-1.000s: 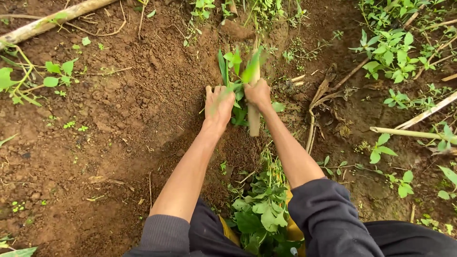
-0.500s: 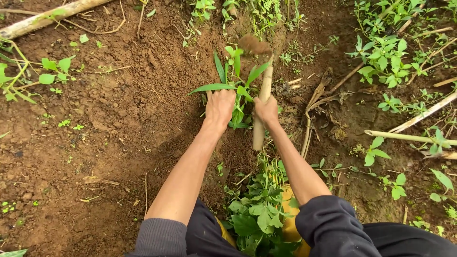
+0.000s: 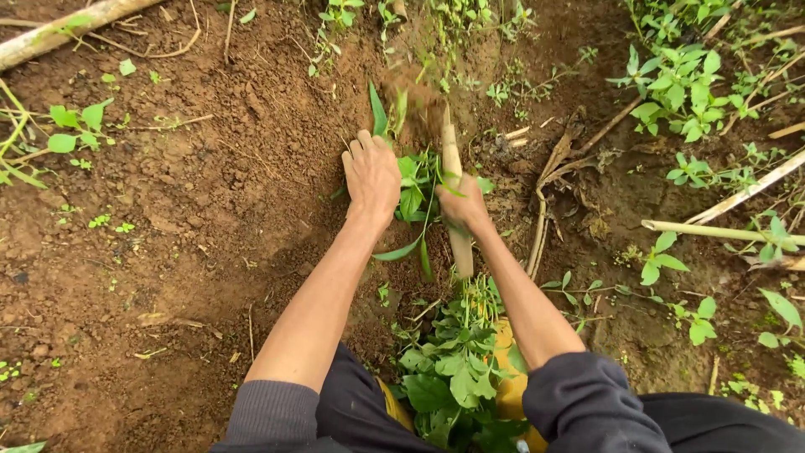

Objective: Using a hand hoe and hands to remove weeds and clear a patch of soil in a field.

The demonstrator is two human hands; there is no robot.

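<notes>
Two hands | left hand (image 3: pixel 371 178) on weeds (image 3: pixel 412 195) | right hand (image 3: pixel 464 206) grips one stick (image 3: pixel 454 180)

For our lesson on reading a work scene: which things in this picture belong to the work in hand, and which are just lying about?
In use:
left hand on the leafy green plant
right hand gripping the pale wooden tool handle
pile of cut green leaves by the person's lap

Lying about:
thick pale bamboo pole, top left
thin pale stalk, right
dry brown roots

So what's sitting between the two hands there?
In the head view, green weed leaves fill the gap between the left hand and the right hand, which grips a wooden handle.
</notes>
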